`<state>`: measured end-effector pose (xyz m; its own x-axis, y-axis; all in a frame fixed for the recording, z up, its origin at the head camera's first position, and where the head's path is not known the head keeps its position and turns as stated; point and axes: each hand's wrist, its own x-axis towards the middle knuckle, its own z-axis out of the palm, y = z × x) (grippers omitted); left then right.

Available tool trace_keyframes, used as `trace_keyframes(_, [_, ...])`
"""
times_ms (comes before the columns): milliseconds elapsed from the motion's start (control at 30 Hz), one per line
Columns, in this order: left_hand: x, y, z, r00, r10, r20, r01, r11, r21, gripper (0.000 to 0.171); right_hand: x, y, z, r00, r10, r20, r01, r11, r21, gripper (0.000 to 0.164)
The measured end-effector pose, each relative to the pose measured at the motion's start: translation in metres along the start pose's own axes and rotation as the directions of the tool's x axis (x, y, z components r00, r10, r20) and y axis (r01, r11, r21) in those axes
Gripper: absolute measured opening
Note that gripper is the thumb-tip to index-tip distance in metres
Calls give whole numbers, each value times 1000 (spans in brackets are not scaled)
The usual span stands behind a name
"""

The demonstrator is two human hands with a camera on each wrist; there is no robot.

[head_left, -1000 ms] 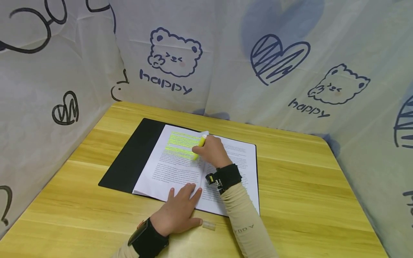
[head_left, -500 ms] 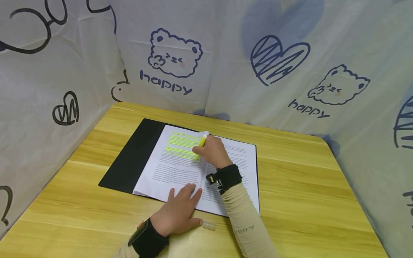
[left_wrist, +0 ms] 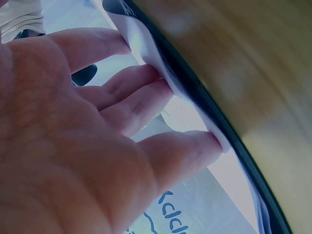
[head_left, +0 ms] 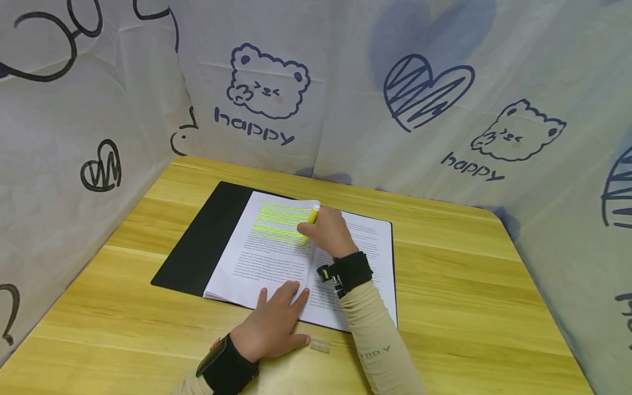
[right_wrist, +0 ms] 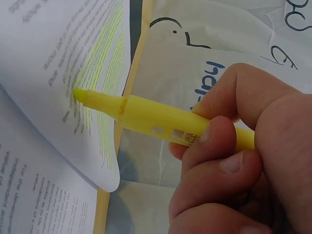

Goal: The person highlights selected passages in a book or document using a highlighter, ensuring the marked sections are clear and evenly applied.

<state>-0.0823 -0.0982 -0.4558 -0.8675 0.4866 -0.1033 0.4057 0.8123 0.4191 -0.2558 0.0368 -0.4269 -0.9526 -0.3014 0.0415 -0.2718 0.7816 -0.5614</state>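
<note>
My right hand (head_left: 332, 230) grips a yellow highlighter (right_wrist: 161, 119) whose chisel tip meets a printed line on the left page (head_left: 269, 260) of an open document. Bright yellow strokes cover the upper lines of that page, and the tip sits near their lower right end, close to the centre fold. My left hand (head_left: 271, 323) lies with fingers spread over the bottom edge of the pages, its fingertips (left_wrist: 214, 141) pressing the paper in the left wrist view. Just off the left thumb, a small translucent cap (head_left: 320, 345) lies on the table.
The document sits in a black folder (head_left: 197, 241) spread flat on the wooden table (head_left: 459, 285). Its right page (head_left: 362, 241) is partly covered by the right forearm. A white curtain (head_left: 345, 109) with drawn bears and hearts hangs behind and beside the table.
My right hand has slid slightly rightward with the highlighter along the line, toward the centre fold. The left hand, folder and cap have stayed put.
</note>
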Motion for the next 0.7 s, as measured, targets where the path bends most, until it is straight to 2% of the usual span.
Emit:
trace_keyframes(200, [0,-1,1,1000,-2,-3,2,1000,10,81,2,7,-1,999,3,-44,-1,998,63,37])
trace_keyframes(400, [1,-1,2,1000,-2,-5,2,1000,11,81,7,15,4,989,36,-145,1,969,247,37])
trace_keyframes(500, [1,-1,3,1000,-1,-6,1,1000,8,81,9,17,11,987,59,-149,-6,944,331,35])
trace_keyframes(700, [0,-1,2,1000,-2,-7,2,1000,9,81,14,22,31,989,90,-119,-31,905,425,34])
